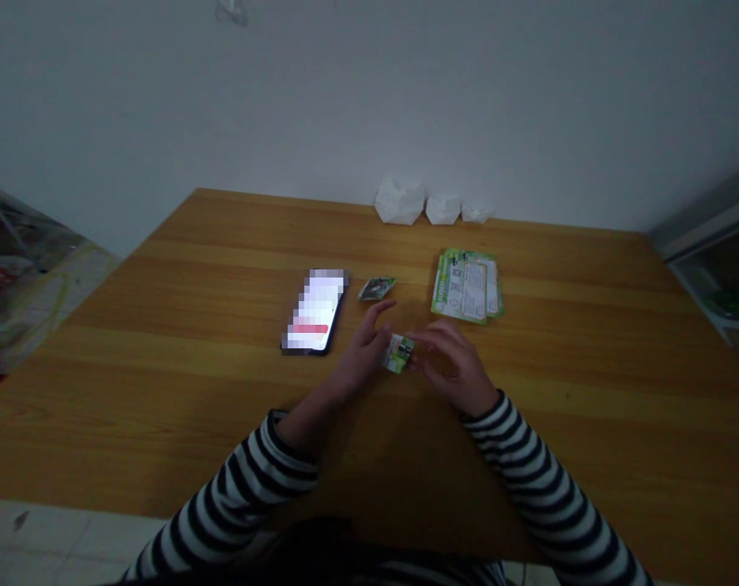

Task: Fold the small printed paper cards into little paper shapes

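Note:
A small folded piece of green-and-white printed paper (399,353) is held between my two hands above the table. My left hand (365,352) has it at its left edge, with the thumb beside the paper and the index finger reaching out past it. From the other side, my right hand (458,366) pinches at the right edge with bent fingers. Just beyond my left fingertips lies another small folded paper piece (378,288), dark and green. A stack of green-bordered printed sheets (467,285) rests past my right hand.
A phone (317,312) with a lit, blurred screen lies left of my hands. Three white folded paper shapes (400,203) stand along the wall at the back of the wooden table (162,342). A shelf-like frame (711,277) stands at the right.

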Demonstrator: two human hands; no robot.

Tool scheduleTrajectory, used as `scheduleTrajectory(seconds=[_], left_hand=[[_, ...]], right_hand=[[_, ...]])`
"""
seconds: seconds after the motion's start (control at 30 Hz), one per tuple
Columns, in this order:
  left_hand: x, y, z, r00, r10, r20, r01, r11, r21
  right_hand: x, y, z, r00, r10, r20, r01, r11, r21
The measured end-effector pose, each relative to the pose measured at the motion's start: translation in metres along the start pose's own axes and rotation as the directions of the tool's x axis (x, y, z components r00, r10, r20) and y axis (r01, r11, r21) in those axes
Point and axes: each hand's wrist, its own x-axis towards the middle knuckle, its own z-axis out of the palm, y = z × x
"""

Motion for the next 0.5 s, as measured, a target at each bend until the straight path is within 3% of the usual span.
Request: scheduleTrajectory(seconds=[0.17, 0.27, 0.4, 0.5], left_hand=[[-0.0030, 0.0018, -0.0010, 0.988, -0.090, 0.130, 0.083, 0.995, 0.054], [-0.0048, 0.0019, -0.0016, 0.965, -0.156, 0.213, 0.147, 0.987, 0.058], [-0.0058, 0.0060, 0.0016, 0.973, -0.093, 0.211, 0.094, 0.996, 0.007], [-0.0037, 0.0077, 0.0037, 0.973, 0.092, 0.213, -0.087, 0.996, -0.033]], right_hand=[[-0.0009, 0.0045, -0.0024, 0.989, -0.034, 0.141, 0.017, 0.992, 0.122], [-0.0035, 0.0055, 0.0009, 0.990, -0.011, 0.139, -0.011, 0.987, 0.160], [-0.0054, 0.0033, 0.0061, 0.988, 0.127, -0.084, -0.106, 0.969, 0.221], [-0.0045, 0.0002, 0.0070, 0.906, 0.274, -0.323, -0.188, 0.944, 0.271]])
